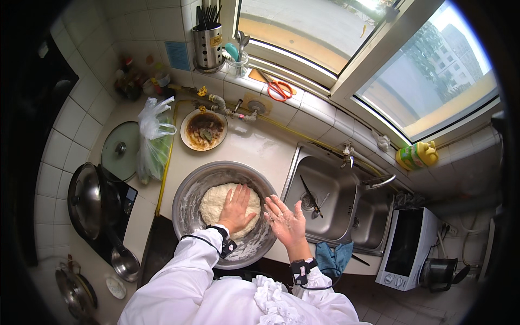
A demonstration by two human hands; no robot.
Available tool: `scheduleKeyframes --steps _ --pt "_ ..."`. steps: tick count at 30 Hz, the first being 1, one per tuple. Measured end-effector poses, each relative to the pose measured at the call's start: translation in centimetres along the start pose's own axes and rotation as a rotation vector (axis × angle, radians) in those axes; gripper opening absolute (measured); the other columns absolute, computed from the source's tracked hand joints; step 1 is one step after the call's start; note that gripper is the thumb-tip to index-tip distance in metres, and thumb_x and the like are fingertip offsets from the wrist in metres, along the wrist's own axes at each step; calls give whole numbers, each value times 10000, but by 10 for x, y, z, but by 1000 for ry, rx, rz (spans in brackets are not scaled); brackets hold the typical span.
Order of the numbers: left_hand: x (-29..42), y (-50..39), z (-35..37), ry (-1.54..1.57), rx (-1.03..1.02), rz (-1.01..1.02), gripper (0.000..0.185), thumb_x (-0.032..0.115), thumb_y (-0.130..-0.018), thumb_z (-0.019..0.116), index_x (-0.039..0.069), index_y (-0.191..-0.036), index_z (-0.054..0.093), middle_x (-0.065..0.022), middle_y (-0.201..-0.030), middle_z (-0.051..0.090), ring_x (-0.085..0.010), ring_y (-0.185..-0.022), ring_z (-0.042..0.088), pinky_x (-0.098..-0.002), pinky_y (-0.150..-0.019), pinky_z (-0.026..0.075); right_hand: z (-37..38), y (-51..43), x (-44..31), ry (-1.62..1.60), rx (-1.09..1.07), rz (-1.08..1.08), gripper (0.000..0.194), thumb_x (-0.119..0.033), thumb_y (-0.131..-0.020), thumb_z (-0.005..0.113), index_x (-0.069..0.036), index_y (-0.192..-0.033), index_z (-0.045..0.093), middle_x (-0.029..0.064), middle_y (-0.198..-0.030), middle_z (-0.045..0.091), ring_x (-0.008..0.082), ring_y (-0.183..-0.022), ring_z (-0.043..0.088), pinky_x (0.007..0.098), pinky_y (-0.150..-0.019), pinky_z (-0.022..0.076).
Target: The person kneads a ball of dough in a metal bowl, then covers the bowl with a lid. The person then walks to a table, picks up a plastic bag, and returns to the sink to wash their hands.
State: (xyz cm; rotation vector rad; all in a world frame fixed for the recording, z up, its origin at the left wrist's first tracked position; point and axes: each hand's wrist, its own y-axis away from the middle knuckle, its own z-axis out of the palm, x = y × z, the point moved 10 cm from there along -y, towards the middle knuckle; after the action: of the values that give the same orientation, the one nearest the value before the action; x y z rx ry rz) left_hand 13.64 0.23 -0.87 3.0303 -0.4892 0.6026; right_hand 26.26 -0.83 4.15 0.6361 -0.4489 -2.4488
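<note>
A large metal mixing bowl stands on the counter in front of me, its inner wall smeared with flour and dough. Inside lies a round mass of pale dough. My left hand rests flat on the dough with its fingers spread and grips nothing. Just beyond the bowl's right rim, my right hand is raised, palm turned up. Bits of dough cling to its fingers and palm, and it holds nothing.
A double steel sink lies to the right, a blue cloth on its front edge. Behind the bowl are a plate of food and a plastic bag. A lidded wok stands left. Red-handled scissors lie on the sill.
</note>
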Motion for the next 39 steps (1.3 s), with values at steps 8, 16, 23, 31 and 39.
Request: scheduleKeyframes --steps 8,16,23,31,39 --pt "-37 -12 37 538 -277 -122 818 524 -929 526 9 -1508 264 -238 -1568 222 -320 -1493 108 -496 -1182 34 26 4 -13 -36 -100 -21 854 -672 -964 261 -15 -1510 252 133 -1570 281 254 -1454 232 387 -1136 227" --pt "-83 13 -34 144 201 -228 560 291 -953 496 65 -1457 404 -205 -1511 359 -411 -1457 169 -579 -1159 126 -8 -56 28 1348 93 -240 562 -356 -1036 381 -56 -1505 300 167 -1585 228 299 -1465 230 442 -1159 202" --pt "-69 31 -27 32 191 -219 591 293 -904 540 150 -1464 415 -118 -1537 340 -368 -1433 253 -538 -1163 167 4 -99 90 2303 84 -517 683 -380 -972 458 -48 -1525 234 179 -1607 120 375 -1477 118 525 -1176 122" --pt "-79 23 -29 -3 206 -202 623 307 -884 552 172 -1472 399 -98 -1506 385 -354 -1392 311 -510 -1155 193 -6 -109 95 2388 84 -502 647 -411 -981 392 -117 -1533 227 122 -1607 161 361 -1468 142 528 -1175 62" --pt "-110 23 -14 452 32 -328 613 278 -929 488 147 -1509 336 -155 -1582 234 -396 -1473 119 -568 -1164 83 -24 -121 70 1822 11 -195 512 -358 -1017 375 -114 -1466 402 167 -1546 327 374 -1439 261 567 -1143 125"
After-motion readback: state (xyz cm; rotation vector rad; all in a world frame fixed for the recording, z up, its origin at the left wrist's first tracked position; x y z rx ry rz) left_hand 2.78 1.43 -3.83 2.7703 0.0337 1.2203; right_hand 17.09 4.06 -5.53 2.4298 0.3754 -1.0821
